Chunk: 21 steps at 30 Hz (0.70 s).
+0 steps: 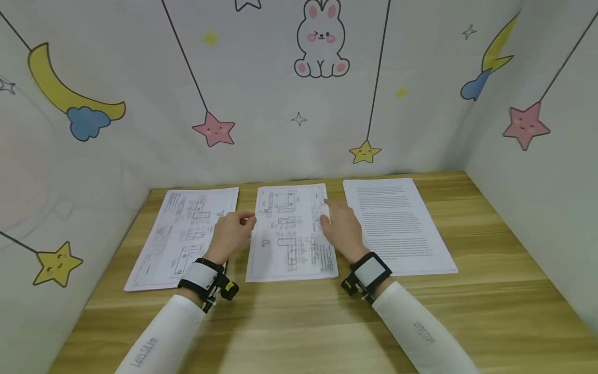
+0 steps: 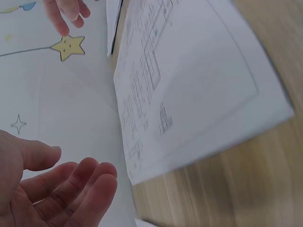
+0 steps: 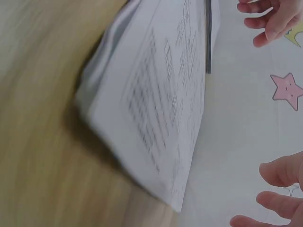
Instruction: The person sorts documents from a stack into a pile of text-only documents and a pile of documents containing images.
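Sheets of white, rectangular, drawing-printed paper (image 1: 291,234) lie between your left hand (image 1: 232,235) and right hand (image 1: 343,228), fingers loosely apart, gripping nothing. Likely light, bendy, slippery: you'd best take both long edges.

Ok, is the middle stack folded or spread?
Spread: in the head view, the middle stack shows its whole printed outline, all four corners visible.

Desk (image 1: 289,332): yellow-brown wood grain. White backdrop (image 1: 271,78) behind its back edge, white side wall (image 1: 560,218) along right edge. Prints: bunny (image 1: 321,39) above mid back edge, moon (image 1: 70,96) up-left of back-left corner, several stars. Light soft.
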Each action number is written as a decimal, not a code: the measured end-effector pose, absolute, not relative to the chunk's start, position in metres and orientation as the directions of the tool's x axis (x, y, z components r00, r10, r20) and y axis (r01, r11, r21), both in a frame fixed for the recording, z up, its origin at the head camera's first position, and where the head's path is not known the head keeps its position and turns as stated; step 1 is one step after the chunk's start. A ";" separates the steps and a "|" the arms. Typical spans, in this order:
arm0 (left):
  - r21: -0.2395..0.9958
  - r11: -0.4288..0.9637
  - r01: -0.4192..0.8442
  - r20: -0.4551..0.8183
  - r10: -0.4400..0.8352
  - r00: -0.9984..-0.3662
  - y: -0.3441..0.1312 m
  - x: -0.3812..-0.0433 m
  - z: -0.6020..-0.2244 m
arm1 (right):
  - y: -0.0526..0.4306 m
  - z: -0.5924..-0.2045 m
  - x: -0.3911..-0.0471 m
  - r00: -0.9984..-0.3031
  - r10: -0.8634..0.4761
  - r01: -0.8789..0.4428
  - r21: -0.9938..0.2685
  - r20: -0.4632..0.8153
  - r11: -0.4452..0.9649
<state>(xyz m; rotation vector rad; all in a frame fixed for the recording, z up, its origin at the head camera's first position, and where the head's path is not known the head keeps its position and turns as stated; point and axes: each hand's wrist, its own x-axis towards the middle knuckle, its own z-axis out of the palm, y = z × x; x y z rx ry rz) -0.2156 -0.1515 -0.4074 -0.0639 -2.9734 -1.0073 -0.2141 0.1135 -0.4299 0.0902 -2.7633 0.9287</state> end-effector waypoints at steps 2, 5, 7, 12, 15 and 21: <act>0.592 0.805 0.036 0.035 0.019 -0.999 -0.165 -0.219 -0.407 | 0.099 -0.431 -0.215 -0.977 -0.014 -0.141 -0.601 0.211 0.787; 0.558 0.830 0.009 0.039 -0.015 -0.999 -0.187 -0.219 -0.409 | 0.078 -0.431 -0.213 -0.983 -0.067 -0.162 -0.630 0.173 0.760; 0.538 0.843 -0.014 0.025 -0.032 -0.999 -0.203 -0.217 -0.413 | 0.065 -0.432 -0.212 -0.980 -0.115 -0.193 -0.654 0.161 0.731; 0.492 0.867 -0.080 -0.020 -0.081 -0.997 -0.237 -0.210 -0.422 | 0.034 -0.436 -0.210 -0.962 -0.225 -0.267 -0.716 0.157 0.645; 0.477 0.871 -0.115 -0.034 -0.113 -0.993 -0.256 -0.208 -0.426 | 0.019 -0.437 -0.209 -0.950 -0.281 -0.285 -0.747 0.137 0.601; 0.464 0.854 -0.237 -0.118 -0.206 -0.972 -0.290 -0.212 -0.435 | -0.006 -0.440 -0.211 -0.931 -0.360 -0.256 -0.803 0.056 0.538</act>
